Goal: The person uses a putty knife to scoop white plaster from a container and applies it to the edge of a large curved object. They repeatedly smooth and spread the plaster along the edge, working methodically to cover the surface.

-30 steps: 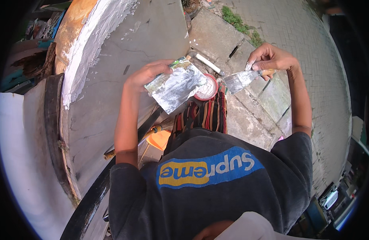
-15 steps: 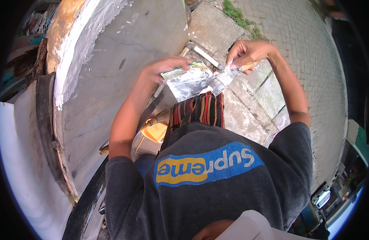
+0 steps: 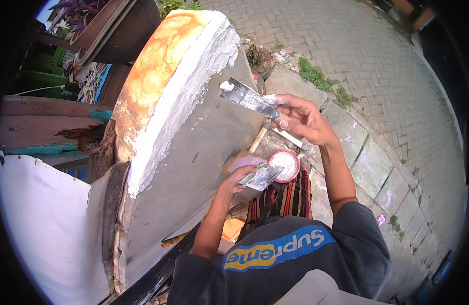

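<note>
My right hand (image 3: 308, 119) grips a putty knife (image 3: 249, 100) by its handle. A dab of white putty (image 3: 227, 86) sits at the blade's tip, raised before the grey wall (image 3: 214, 122) and close to its white-coated edge (image 3: 206, 58). White smears mark the fingers. Lower down, my left hand (image 3: 237, 180) is closed on one end of a flat, putty-smeared plate (image 3: 262, 177). Just beyond that plate stands a round tub (image 3: 298, 170) with a red rim and white paste inside.
Orange-brown staining covers the wall's top (image 3: 163, 51). A large planter (image 3: 117, 30) overhangs at the upper left. A light-coloured stick (image 3: 258, 140) and a white-handled tool (image 3: 290, 138) lie behind the tub. Concrete slabs (image 3: 386, 183) and a paved lane (image 3: 371, 66) run along the right.
The knife has come away from the plate and risen left toward the wall's edge, carrying putty. My left hand has lowered with the plate. The view has shifted, bringing the tub into sight.
</note>
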`<act>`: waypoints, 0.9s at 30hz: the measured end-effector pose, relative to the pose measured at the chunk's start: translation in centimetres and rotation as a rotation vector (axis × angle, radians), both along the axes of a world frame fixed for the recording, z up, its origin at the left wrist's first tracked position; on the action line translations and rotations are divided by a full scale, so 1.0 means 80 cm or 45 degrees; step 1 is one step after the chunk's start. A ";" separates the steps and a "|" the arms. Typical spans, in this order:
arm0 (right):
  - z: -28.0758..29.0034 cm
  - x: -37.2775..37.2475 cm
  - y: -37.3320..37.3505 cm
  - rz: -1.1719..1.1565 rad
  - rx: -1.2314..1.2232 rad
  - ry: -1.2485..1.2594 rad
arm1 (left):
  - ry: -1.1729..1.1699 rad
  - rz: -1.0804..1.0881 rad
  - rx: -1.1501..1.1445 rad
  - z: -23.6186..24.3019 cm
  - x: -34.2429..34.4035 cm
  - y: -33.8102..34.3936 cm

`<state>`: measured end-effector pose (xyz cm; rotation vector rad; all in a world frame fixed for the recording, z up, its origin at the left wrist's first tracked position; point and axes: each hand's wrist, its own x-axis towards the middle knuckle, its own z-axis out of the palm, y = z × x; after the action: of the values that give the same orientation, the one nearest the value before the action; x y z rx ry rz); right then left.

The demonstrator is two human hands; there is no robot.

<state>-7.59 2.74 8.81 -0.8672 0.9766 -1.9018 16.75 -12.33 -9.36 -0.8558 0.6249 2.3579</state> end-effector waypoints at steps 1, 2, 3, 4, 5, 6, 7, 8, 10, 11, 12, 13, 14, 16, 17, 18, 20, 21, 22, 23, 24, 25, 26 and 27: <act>0.001 0.003 -0.014 -0.235 -0.011 0.064 | -0.061 0.054 0.058 0.001 0.012 0.009; 0.002 0.008 -0.033 -0.468 -0.019 0.123 | -0.025 0.027 0.091 -0.032 0.037 0.009; 0.000 0.009 -0.049 -0.711 -0.018 0.182 | -0.048 0.025 0.051 -0.033 0.046 0.014; 0.004 0.011 -0.062 -0.827 0.047 0.238 | -0.042 0.016 0.115 -0.039 0.062 0.014; 0.002 0.010 -0.076 -0.939 0.061 0.324 | -0.037 0.007 0.179 -0.046 0.076 0.012; -0.006 0.009 -0.091 -1.050 0.076 0.410 | -0.017 0.024 0.248 -0.050 0.086 0.011; -0.011 0.011 -0.105 -1.153 0.092 0.499 | 0.007 0.048 0.320 -0.052 0.094 0.012; -0.012 0.014 -0.116 -1.249 0.075 0.539 | 0.030 0.071 0.392 -0.055 0.100 0.012; -0.019 0.017 -0.132 -1.320 0.124 0.547 | -0.204 0.158 0.060 -0.026 0.093 0.027; -0.020 0.019 -0.137 -1.355 0.149 0.552 | -0.318 0.202 -0.107 -0.016 0.092 0.032; -0.018 0.022 -0.142 -1.352 0.142 0.541 | -0.301 0.236 -0.068 -0.023 0.100 0.032; -0.016 0.026 -0.147 -1.351 0.135 0.529 | -0.282 0.268 -0.030 -0.030 0.106 0.031; -0.015 0.029 -0.150 -1.350 0.129 0.517 | -0.281 0.299 -0.018 -0.037 0.111 0.031; -0.013 0.033 -0.153 -1.311 0.143 0.479 | -0.234 0.314 0.040 -0.032 0.111 0.031; -0.012 0.035 -0.155 -1.292 0.150 0.460 | -0.192 0.298 0.082 -0.029 0.113 0.030; -0.011 0.037 -0.156 -1.296 0.149 0.452 | -0.147 0.281 0.121 -0.023 0.112 0.027; -0.012 0.039 -0.160 -1.307 0.148 0.435 | -0.047 0.192 0.193 -0.017 0.112 0.021; -0.009 0.041 -0.161 -1.312 0.169 0.455 | 0.002 0.150 0.232 -0.014 0.113 0.019; -0.006 0.044 -0.162 -1.316 0.190 0.474 | -0.035 0.175 0.138 -0.012 0.113 0.021; -0.002 0.047 -0.162 -1.321 0.211 0.494 | -0.072 0.201 0.043 -0.010 0.112 0.026; 0.004 0.049 -0.162 -1.303 0.231 0.481 | -0.107 0.230 -0.053 -0.007 0.112 0.029; 0.011 0.052 -0.162 -1.285 0.252 0.469 | -0.103 0.241 -0.038 -0.013 0.116 0.028; 0.016 0.054 -0.163 -1.267 0.273 0.456 | -0.099 0.253 -0.023 -0.025 0.121 0.026; 0.017 0.054 -0.165 -1.290 0.266 0.484 | -0.094 0.261 -0.009 -0.031 0.123 0.025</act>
<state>-3.24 -10.43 10.20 -0.6585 2.0916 -2.3964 26.59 -10.30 -11.84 -1.0495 0.5374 2.4926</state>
